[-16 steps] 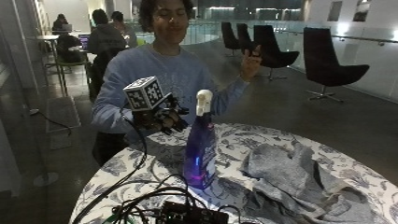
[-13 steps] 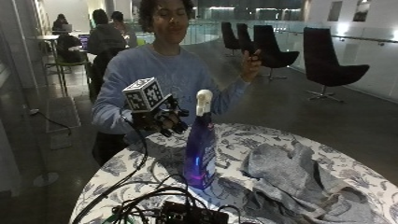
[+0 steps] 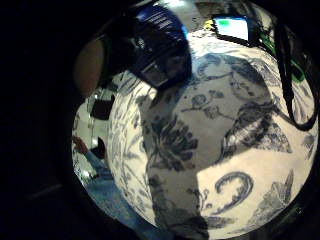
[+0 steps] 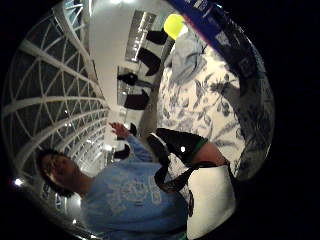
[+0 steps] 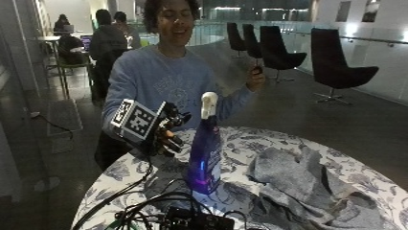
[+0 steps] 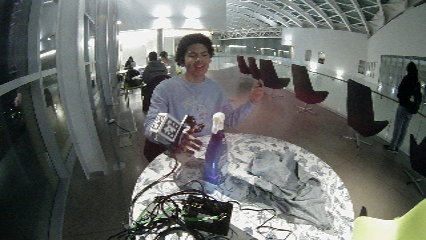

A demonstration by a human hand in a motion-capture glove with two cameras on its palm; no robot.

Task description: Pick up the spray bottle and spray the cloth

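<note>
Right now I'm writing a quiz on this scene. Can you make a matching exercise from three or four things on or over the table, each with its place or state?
Things:
1. spray bottle
2. cloth
3. gloved hand
4. bare hand

Places or states:
A. raised beside the person's shoulder
B. crumpled on the table
C. standing upright on the table
D. held close beside the bottle, not gripping it

Pairs: 1-C, 2-B, 3-D, 4-A

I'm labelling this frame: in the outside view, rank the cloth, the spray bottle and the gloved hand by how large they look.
1. grey cloth, largest.
2. spray bottle.
3. gloved right hand, smallest; its fingers hang open beside the bottle, not touching it.
</note>
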